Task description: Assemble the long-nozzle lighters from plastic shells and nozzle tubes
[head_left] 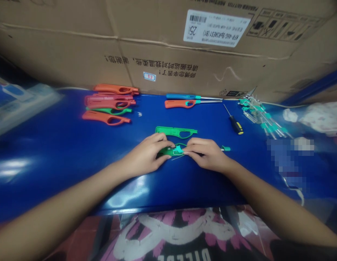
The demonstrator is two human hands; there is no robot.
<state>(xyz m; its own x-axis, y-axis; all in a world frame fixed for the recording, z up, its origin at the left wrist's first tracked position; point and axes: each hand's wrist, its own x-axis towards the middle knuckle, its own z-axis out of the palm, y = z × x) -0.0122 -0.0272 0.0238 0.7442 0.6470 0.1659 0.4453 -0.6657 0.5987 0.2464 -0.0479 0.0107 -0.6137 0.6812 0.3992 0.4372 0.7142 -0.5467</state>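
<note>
Left hand (pixel 146 154): seen at the centre of the frame, laid palm down on the table, fingers curled over the left end of a green lighter half (pixel 166 150), which is gripped against the surface.
Right hand (pixel 208 154): placed just right of centre, fingertips closed on a teal piece (pixel 179 149) that sits at the middle of the green lighter half; a thin rod with a teal tip (pixel 226 148) is seen sticking out to the right of the hand.
Second green shell (pixel 175 131): laid flat just above the hands, not touched.
Pile of shells (pixel 110 103): orange, red and green ones are stacked at the upper left of the table.
Finished lighters: a blue lighter (pixel 184 96) and an orange lighter (pixel 182 104) are laid side by side at upper centre.
Screwdriver (pixel 236 125): black and yellow handle, laid at centre right.
Bundle of tubes (pixel 262 116): metal with teal ends, heaped at the right.
Table (pixel 62 145): glossy blue.
Cardboard box (pixel 76 47): set along the top of the frame.
</note>
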